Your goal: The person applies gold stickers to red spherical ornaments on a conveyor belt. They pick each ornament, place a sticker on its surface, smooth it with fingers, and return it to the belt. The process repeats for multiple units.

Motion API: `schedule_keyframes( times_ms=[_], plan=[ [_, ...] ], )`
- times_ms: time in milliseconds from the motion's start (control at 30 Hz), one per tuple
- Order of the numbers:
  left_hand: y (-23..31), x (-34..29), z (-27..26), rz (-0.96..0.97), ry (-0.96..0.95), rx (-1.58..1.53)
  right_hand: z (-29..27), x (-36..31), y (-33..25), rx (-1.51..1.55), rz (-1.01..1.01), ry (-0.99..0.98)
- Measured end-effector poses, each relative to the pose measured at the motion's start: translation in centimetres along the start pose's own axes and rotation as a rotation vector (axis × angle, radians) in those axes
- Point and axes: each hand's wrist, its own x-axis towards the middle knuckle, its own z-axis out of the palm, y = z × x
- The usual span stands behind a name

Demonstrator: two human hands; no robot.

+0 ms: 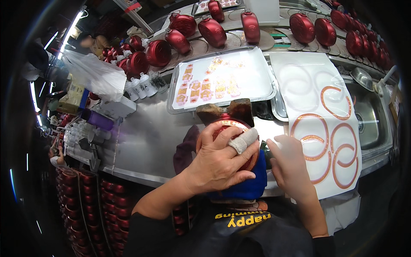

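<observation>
My left hand lies over a round, glossy red bottle, its fingers curled across the face and holding it. A band with light lettering shows along the bottle's upper rim. A pale cloth wrap covers one finger. The bottle sits against a worn brown V-shaped rest, above a blue cloth. Just right of the bottle is my right hand, blurred, with thumb and forefinger apart and nothing visible between them. To its right, a white sheet carries several red-orange ring-shaped decals.
Ahead, a metal tray holds a sheet of small red-gold decals. Behind it, red bottles stand on a plated conveyor. A sink is at right. Small white bottles and a plastic bag lie left.
</observation>
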Motion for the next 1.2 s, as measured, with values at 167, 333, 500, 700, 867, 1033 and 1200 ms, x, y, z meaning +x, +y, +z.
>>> schedule_keyframes(
  times_ms=[167, 333, 500, 700, 867, 1033, 1200],
  plan=[
    [-2.5, -0.8, -1.6, -0.123, 0.047, -0.026, -0.1, 0.0, 0.1, 0.011, 0.004, -0.007],
    [-3.7, -0.2, -0.9, -0.095, 0.039, 0.073, 0.0, 0.0, 0.2, 0.046, 0.021, -0.006],
    [-1.0, 1.3, 0.3, 0.015, -0.039, 0.092, -0.2, 0.0, 0.1, -0.009, -0.005, 0.04],
    [3.1, -2.4, 1.5, 0.008, 0.048, 0.007, 0.3, 0.3, -0.1, -0.023, -0.07, 0.068],
    [5.3, -6.4, 4.3, -0.299, 0.244, 0.142, 1.4, -0.1, -0.3, -0.107, -0.127, -0.03],
    [6.0, -7.7, 6.0, -0.292, 0.306, 0.314, 1.8, -1.3, -0.8, -0.173, -0.165, -0.003],
    [6.0, -7.8, 6.4, -0.291, 0.382, 0.302, 1.9, -2.5, -1.8, -0.17, -0.153, -0.037]
  ],
)
